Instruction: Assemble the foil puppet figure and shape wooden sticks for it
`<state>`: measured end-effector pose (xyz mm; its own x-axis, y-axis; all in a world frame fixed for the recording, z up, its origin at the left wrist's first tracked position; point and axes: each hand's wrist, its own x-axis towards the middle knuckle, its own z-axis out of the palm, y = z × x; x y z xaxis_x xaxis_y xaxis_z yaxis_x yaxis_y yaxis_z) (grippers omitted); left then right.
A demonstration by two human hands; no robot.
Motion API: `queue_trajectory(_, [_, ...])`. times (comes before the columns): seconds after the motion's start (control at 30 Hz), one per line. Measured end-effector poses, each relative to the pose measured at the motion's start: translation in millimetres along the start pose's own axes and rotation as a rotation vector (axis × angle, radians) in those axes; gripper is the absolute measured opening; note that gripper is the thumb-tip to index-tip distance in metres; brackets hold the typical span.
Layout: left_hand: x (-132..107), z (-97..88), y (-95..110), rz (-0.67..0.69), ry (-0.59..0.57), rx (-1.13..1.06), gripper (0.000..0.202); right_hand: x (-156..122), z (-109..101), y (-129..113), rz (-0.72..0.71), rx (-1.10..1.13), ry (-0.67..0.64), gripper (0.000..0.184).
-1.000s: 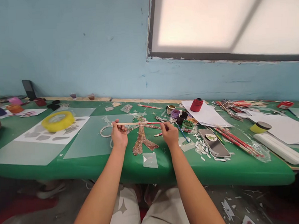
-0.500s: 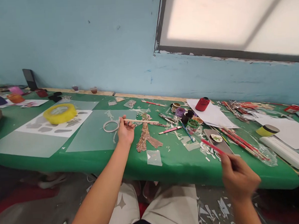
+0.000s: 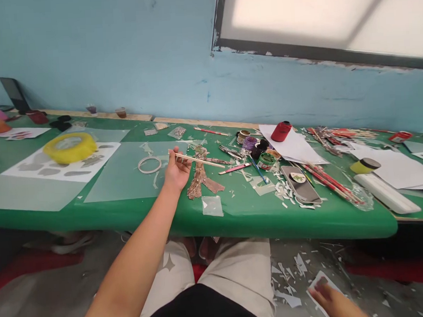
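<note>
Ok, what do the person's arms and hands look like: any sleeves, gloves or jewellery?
Both are bare. The left hand and its forearm show no sleeve, glove, watch or ring. The right hand, partly cut off by the picture's lower edge, is ungloved too, with no sleeve in view.

A thin pale wooden stick [image 3: 201, 160] is pinched at its left end, nearly level above the counter [image 3: 243, 218]. A white paper scrap [image 3: 327, 279] lies on the floor [image 3: 359, 264].
</note>
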<state>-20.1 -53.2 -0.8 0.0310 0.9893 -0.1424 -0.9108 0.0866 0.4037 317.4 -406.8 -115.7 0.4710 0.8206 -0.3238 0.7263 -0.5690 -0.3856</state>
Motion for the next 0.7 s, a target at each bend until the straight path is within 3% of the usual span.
queue_trajectory(0.1, [-3.2,2.8,-0.1,-0.004,0.042,-0.012,0.023,4.5,-39.2,-112.1,-0.345,0.243,-0.123,0.035])
queue_trajectory(0.17, [-5.7,4.5,0.6,-0.003,0.052,-0.027,0.026,11.7,-48.4,-184.3,-0.582,0.317,0.007,0.034])
queue_trajectory(0.23, [-8.1,5.9,1.7,-0.01,0.04,-0.039,0.028,24.3,-39.9,-239.8,-0.748,0.297,0.22,0.035])
queue_trajectory(0.3, [-10.1,7.0,2.7,-0.023,0.032,-0.04,0.032,39.1,-20.6,-275.3,-0.701,0.17,0.331,0.036])
queue_trajectory(0.37, [-11.6,8.0,3.2,-0.041,0.033,-0.033,0.034,50.6,-0.6,-293.8,-0.593,0.027,0.353,0.041])
queue_trajectory(0.47, [-12.3,8.3,2.2,-0.063,0.039,-0.015,0.034,53.9,17.5,-302.3,-0.585,-0.011,0.384,0.043])
queue_trajectory(0.7, [-10.6,5.0,-1.8,-0.076,0.025,0.0,0.026,43.1,22.1,-296.4,-0.649,0.078,0.403,0.029])
